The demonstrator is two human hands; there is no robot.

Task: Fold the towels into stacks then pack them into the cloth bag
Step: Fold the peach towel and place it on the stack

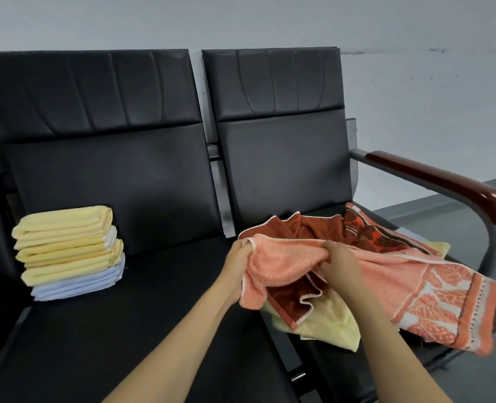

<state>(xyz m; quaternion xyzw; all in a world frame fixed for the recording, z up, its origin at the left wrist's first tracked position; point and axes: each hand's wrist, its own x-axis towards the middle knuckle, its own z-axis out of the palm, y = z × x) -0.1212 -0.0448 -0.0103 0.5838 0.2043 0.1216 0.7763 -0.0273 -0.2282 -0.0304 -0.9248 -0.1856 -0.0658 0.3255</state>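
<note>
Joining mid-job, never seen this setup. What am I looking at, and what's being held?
There is no machine: the grips are a person's bare hands, seen from one camera worn on their head. The left hand and right hand both pinch the edge of an orange patterned terry towel lying over a pale yellow towel on the right black padded chair. A stack of folded yellow and pale blue towels sits on the left chair. No cloth bag shows.
</note>
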